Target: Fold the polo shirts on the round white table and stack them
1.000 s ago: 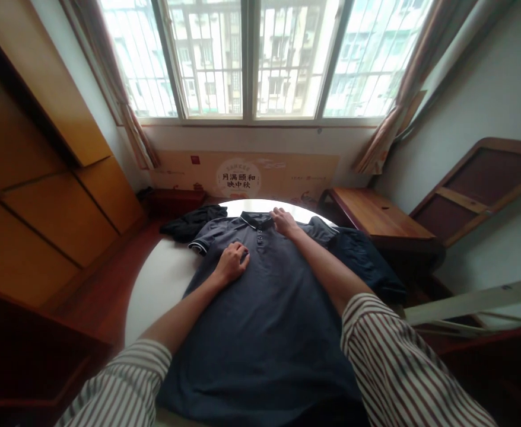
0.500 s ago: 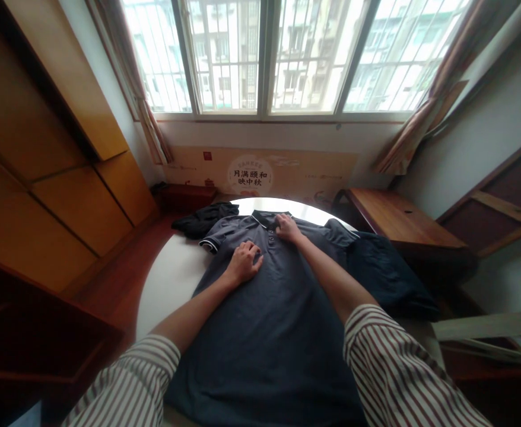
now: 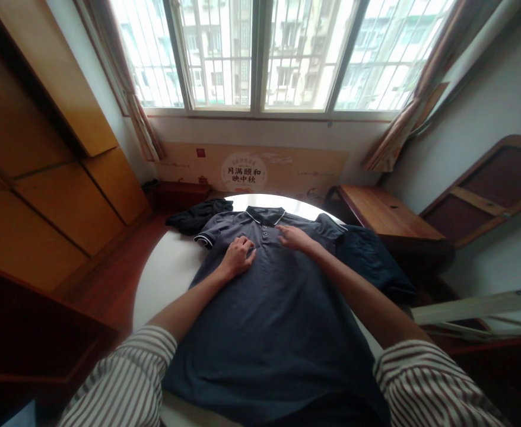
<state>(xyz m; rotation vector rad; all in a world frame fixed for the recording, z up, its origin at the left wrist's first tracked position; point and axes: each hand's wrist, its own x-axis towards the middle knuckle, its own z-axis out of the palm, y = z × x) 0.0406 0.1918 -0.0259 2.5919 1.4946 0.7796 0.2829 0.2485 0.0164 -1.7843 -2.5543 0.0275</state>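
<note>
Spreading across the middle and lower middle of the frame, a dark grey polo shirt (image 3: 273, 332) lies front up on a round white surface (image 3: 156, 284), its long axis running from the collar (image 3: 264, 216) at the centre down to the hem near the bottom edge. The collar points toward the top of the frame, slightly beyond both hands, so the bulk of the cloth lies below them, between the two forearms.

The left hand (image 3: 238, 256) is over the chest, left of the button placket (image 3: 264, 230), its fingers curled down toward the fabric; whether they pinch any of it cannot be told. The right hand (image 3: 296, 238) sits a little higher in the frame, just right of the placket, with its index finger reaching toward the buttons. It is the nearer of the two to the collar; no gathered fold shows in it, though its grip cannot be told either. The hands are apart, with the placket line passing between them.

At the upper left of the shirt is a bunched black cloth (image 3: 200, 214), near one sleeve; a dark navy garment (image 3: 371, 261) lies beside the other sleeve, right of centre.
</note>
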